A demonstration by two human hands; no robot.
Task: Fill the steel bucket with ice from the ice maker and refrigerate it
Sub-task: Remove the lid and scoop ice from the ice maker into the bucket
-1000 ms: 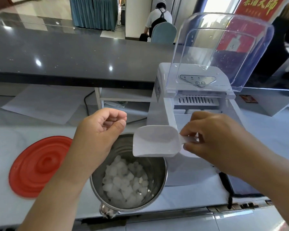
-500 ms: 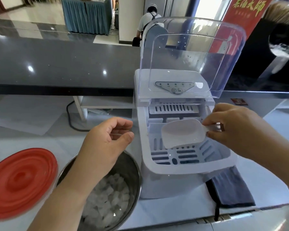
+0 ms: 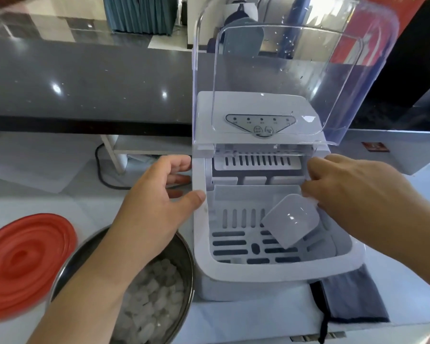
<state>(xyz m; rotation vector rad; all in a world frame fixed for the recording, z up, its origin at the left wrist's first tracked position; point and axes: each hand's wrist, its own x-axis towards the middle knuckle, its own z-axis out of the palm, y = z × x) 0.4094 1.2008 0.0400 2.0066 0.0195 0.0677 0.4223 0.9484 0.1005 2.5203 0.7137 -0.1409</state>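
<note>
The steel bucket (image 3: 184,254) stands at the lower left with ice cubes (image 3: 154,294) inside; my left forearm hides part of it. Just to its right is the white ice maker (image 3: 271,271), its clear lid (image 3: 296,70) raised. My left hand (image 3: 154,212) is at the machine's left wall, thumb touching the rim, fingers loosely curled beside the outer side. My right hand (image 3: 358,194) pinches the handle of a translucent white scoop (image 3: 291,223). The scoop is empty and tilts mouth-down inside the slotted basket, where I see no ice.
A red round lid (image 3: 23,264) lies flat on the white worktop, left of the bucket. A dark grey cloth (image 3: 353,299) sticks out from under the ice maker's right front. A black cable (image 3: 102,175) runs behind. A raised dark counter (image 3: 85,83) spans the back.
My right hand carried the scoop from above the bucket into the ice maker's basket and lowered it. My left hand moved right, from over the bucket to the machine's left rim.
</note>
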